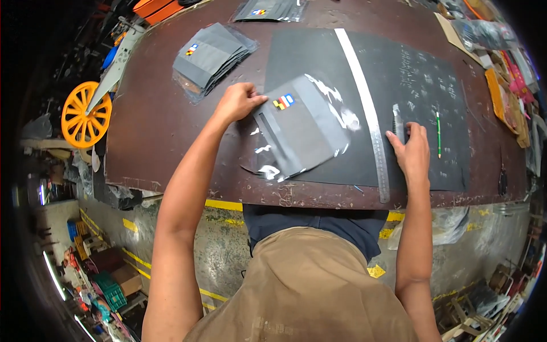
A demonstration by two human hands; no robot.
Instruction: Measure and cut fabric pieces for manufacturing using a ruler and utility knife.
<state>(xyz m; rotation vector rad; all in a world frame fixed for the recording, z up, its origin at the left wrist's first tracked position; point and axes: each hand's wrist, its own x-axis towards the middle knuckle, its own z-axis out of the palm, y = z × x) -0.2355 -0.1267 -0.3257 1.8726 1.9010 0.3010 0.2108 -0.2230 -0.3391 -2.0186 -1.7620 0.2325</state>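
My left hand (pixel 240 104) pinches the upper left corner of a grey fabric panel (pixel 310 128) with clear, shiny plastic around it and a small coloured patch. The panel is slightly blurred and lies tilted over a dark cutting mat (pixel 364 74). On the mat's right half, my right hand (pixel 413 153) has thumb and fingers on either side of the lower end of a grey utility knife (pixel 397 122). A long metal ruler (pixel 364 91) runs between the panel and the knife. A green pencil (pixel 439 135) lies just right of my right hand.
A fanned stack of similar grey panels (pixel 213 57) lies at the far left of the brown table (pixel 148 137), with another stack (pixel 270 10) at the far edge. A yellow spoked wheel (pixel 86 115) stands beyond the left edge. Bags and boxes crowd the right side.
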